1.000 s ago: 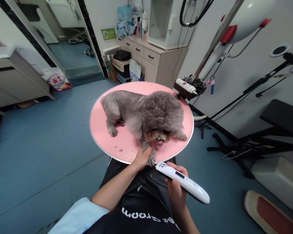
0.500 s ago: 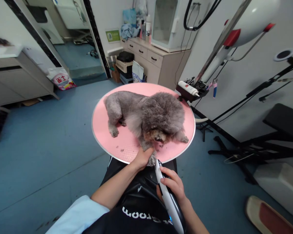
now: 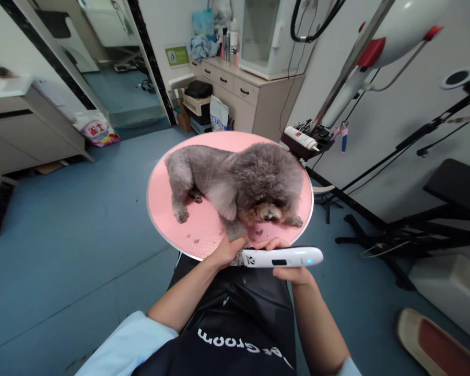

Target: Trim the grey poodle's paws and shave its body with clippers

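Observation:
A grey curly-coated dog lies on a round pink grooming table, its head lowered toward the right side. My left hand is closed around the dog's front leg near the table's front edge. In my right hand is a white hair clipper with a lit blue light, held sideways. The clipper's head is at the dog's paw, beside my left thumb; the paw is partly hidden. Small tufts of cut hair lie on the table under the dog's head.
A tool holder with a white bottle is fixed at the table's back right, next to a metal post. Behind stands a drawer cabinet. A black folded stand is at the right. My black apron hangs below the table edge.
My right hand has swung the clipper from pointing away from me to lying sideways across the paw, its head now facing left. The dog's head has shifted slightly right. My left hand keeps its grip.

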{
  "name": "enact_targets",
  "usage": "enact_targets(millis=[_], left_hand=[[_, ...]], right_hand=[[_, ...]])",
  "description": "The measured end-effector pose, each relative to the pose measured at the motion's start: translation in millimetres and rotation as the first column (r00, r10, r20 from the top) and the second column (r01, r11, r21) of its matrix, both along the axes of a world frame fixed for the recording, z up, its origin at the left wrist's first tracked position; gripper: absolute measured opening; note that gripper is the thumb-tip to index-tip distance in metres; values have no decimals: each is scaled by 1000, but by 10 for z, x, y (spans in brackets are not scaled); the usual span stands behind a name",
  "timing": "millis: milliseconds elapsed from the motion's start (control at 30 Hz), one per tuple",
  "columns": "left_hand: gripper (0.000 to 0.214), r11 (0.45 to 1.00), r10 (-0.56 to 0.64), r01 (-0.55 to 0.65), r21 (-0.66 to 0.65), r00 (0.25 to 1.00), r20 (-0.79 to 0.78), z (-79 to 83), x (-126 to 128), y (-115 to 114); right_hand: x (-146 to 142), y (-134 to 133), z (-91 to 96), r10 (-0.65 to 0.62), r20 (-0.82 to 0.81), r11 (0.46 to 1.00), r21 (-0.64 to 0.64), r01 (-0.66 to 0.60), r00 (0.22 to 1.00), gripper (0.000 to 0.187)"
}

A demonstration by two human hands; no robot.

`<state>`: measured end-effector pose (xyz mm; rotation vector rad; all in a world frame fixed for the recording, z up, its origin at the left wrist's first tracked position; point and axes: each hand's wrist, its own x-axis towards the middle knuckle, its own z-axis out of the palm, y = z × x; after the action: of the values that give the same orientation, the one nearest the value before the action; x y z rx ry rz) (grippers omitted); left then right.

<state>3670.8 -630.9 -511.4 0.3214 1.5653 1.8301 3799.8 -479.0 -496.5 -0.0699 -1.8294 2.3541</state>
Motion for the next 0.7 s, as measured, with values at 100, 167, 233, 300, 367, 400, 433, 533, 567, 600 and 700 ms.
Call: enact_targets(millis=[100,167,233,300,367,400,433,533,567,600,700], left_hand=[[17,1000,9,-9,4,1000,8,39,-23,19],[21,999,37,-38,5,998,49,40,-47,38],[24,997,71,-73,22,994,80,26,-70,58],[24,993,103,-107,46,990,94,10,-77,81],[25,990,123,-131,50,984,131,4,-63,105],[26,989,131,-140,45,979,158,3,-50,118],[27,989,138,-146,36,973,183,1,-34,131],[27,983,179,-185,16,967,183,-22,8,169],[26,980,197,-201,8,967,162,-37,17,180],[25,977,212,-214,0,967,142,-54,21,191],[22,971,240,-240,-8,967,83,-96,20,215]], right_hand=[[-126,54,-46,113,-7,992,-60,-114,994,51],[-120,-11,-110,121,-8,990,-69,-122,993,53],[-56,-143,-196,-12,-10,993,-121,11,1000,54],[31,-317,-296,-260,0,945,-206,254,966,53],[107,-502,-389,-458,37,855,-256,452,888,53],[134,-589,-428,-520,57,815,-264,515,852,53],[152,-668,-459,-563,72,784,-270,559,823,53],[156,-843,-503,-665,92,693,-294,658,741,51],[146,-879,-503,-688,96,671,-295,681,720,50],[135,-905,-496,-703,100,657,-289,697,704,49],[122,-944,-453,-736,89,634,-257,729,672,43]])
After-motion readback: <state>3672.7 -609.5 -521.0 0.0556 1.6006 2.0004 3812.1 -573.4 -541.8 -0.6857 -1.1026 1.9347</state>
